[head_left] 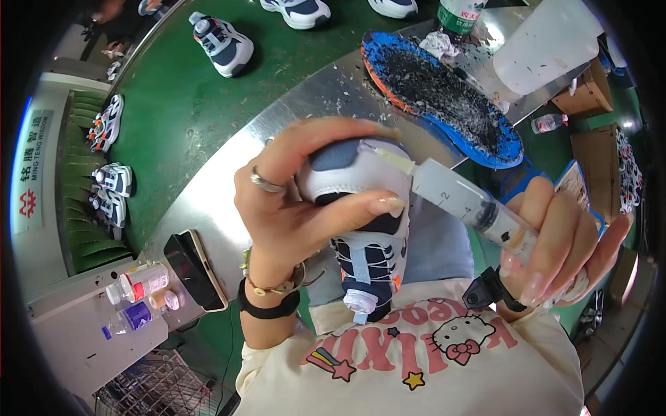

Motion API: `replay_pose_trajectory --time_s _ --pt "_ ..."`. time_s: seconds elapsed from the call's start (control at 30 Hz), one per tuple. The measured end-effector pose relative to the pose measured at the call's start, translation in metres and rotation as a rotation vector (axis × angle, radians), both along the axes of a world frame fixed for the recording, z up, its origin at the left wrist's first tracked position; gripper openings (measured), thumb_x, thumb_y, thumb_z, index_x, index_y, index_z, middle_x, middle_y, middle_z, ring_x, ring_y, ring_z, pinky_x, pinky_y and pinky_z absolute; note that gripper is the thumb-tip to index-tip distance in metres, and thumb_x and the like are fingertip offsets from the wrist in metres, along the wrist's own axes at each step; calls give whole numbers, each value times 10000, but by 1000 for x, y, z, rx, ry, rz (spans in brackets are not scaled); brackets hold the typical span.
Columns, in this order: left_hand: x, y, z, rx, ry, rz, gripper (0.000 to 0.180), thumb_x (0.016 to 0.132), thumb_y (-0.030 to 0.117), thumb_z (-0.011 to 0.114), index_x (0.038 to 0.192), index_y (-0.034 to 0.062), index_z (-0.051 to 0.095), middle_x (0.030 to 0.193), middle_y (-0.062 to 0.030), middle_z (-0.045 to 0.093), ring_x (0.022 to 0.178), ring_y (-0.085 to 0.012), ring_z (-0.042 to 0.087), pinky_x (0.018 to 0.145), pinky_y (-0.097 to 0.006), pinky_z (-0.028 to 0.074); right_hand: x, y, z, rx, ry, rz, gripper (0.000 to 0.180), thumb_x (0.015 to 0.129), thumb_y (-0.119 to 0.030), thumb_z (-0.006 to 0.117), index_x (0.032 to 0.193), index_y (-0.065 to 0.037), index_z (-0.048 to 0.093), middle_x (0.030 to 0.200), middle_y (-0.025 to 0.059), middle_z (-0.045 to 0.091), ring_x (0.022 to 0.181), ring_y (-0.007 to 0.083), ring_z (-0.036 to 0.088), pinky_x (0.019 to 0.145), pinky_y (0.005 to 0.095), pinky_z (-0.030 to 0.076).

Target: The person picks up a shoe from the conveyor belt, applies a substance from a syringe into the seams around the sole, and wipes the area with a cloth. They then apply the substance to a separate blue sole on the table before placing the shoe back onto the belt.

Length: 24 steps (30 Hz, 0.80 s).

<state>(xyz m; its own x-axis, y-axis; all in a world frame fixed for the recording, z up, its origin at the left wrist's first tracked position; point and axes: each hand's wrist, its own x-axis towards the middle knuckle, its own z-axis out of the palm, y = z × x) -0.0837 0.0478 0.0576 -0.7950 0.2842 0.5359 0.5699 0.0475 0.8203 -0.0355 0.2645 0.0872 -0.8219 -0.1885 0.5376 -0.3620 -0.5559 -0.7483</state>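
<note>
My left hand (305,201) grips a small navy and white sneaker (364,236) by its toe end, with the heel hanging down toward my shirt. A ring sits on one of its fingers. My right hand (562,243) holds a clear plastic syringe (461,197), whose thin tip rests against the white toe part of the sneaker near my left thumb. A little dark liquid shows inside the barrel near my right fingers.
A curved metal bench (229,180) carries a blue tray (444,97) caked with black residue, a translucent plastic container (544,45) and a dark phone (194,270). Small bottles (139,295) stand at lower left. More sneakers (222,45) ride a green belt behind. A wire basket (152,388) sits below.
</note>
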Motion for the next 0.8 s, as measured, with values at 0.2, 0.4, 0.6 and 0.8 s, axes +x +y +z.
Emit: replay_pose_trajectory --time_s 0.2,0.4,0.6,0.8 --pt "0 -8 -4 -107 44 96 597 661 361 748 985 -100 549 938 -152 601 839 -190 587 754 -281 459 -4 1 -18 23 -67 58 490 950 -266 238 509 -148 418 540 -63 505 546 51 289 665 188 284" --pt "0 -7 -5 -77 22 66 678 647 447 739 997 -99 541 936 -166 602 837 -202 593 763 -295 464 -4 1 -24 12 -68 26 532 953 -255 175 510 -131 442 556 -15 544 530 73 291 605 208 278" --pt "-2 -5 -1 -196 -64 252 735 706 554 635 1029 -95 508 917 -201 606 818 -236 608 750 -322 483 -8 4 -34 4 -65 -21 584 956 -243 113 510 -114 466 573 33 583 514 94 293 544 227 272" --pt "-11 -26 -23 -117 20 382 719 732 550 582 1049 -91 510 932 -195 606 829 -227 603 757 -310 479 -11 -4 -57 -47 -93 -50 614 960 -235 82 502 -112 473 581 54 606 513 107 293 506 234 274"
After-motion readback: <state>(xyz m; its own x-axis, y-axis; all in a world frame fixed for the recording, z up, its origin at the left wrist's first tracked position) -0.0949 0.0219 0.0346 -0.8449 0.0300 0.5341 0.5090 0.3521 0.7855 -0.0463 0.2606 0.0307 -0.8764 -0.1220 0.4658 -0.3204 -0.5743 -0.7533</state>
